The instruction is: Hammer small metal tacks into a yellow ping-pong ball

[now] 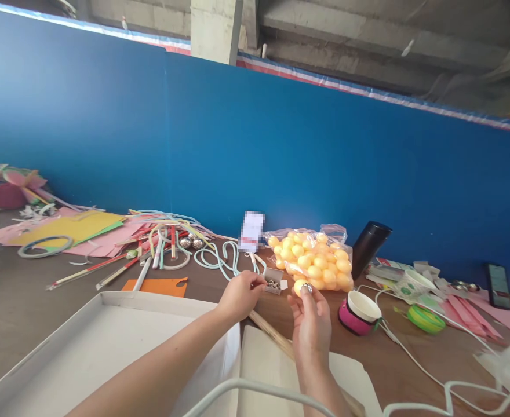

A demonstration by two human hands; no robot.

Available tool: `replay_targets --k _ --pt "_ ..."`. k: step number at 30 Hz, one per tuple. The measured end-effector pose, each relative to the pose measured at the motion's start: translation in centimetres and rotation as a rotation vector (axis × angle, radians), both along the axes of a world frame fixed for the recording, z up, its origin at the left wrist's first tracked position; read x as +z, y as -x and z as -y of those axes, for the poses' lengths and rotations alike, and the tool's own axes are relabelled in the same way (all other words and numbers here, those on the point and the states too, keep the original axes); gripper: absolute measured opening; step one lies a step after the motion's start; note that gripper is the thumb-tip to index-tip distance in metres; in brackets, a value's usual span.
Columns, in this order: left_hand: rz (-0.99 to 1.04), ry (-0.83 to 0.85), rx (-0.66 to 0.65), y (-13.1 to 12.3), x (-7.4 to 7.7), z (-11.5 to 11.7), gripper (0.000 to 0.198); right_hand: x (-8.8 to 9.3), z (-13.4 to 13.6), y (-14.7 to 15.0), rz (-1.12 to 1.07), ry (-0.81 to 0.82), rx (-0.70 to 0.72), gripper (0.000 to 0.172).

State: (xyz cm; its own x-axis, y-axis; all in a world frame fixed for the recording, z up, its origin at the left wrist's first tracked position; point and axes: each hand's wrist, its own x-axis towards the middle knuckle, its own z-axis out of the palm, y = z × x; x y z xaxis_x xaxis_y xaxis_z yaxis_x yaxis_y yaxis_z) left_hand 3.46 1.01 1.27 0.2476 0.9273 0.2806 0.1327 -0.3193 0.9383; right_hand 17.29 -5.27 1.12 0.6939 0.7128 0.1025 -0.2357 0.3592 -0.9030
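Yellow ball (299,286) half-hidden behind right hand (310,317)

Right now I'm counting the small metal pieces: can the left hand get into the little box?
Probably yes: the left hand has its fingers at the open top of the little box, with nothing lying between them.

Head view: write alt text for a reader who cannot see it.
Over a cluttered brown table, the right hand holds a yellow ball and a small silver bell at its fingertips, while the left hand reaches into a small box of bells. A bag of yellow balls lies just behind, before a blue wall.
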Motion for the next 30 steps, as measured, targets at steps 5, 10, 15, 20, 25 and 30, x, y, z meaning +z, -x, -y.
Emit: replay_targets --k 5,10,15,20,25,30 --pt "-0.383 -0.167 0.005 -3.1 0.7 -2.1 0.014 -0.5 0.1 0.6 0.050 0.013 0.045 0.042" --pt "-0.519 -0.164 0.004 -6.4 0.5 -3.5 0.006 -1.0 -0.2 0.5 0.084 0.048 0.089 0.037" --pt "-0.669 -0.163 0.001 -8.2 0.3 -4.2 0.006 -1.1 -0.3 0.5 0.085 0.039 0.089 0.036" --pt "-0.781 -0.195 -0.013 -8.6 0.3 -4.8 0.009 -1.0 -0.3 0.5 0.098 0.063 0.095 0.036" --pt "-0.849 -0.258 -0.026 -8.5 0.4 -4.8 0.010 -1.0 -0.2 0.5 0.089 0.082 0.095 0.038" --pt "-0.908 -0.297 -0.040 -8.3 0.2 -4.8 0.012 -1.0 -0.3 0.4 0.084 0.073 0.110 0.035"
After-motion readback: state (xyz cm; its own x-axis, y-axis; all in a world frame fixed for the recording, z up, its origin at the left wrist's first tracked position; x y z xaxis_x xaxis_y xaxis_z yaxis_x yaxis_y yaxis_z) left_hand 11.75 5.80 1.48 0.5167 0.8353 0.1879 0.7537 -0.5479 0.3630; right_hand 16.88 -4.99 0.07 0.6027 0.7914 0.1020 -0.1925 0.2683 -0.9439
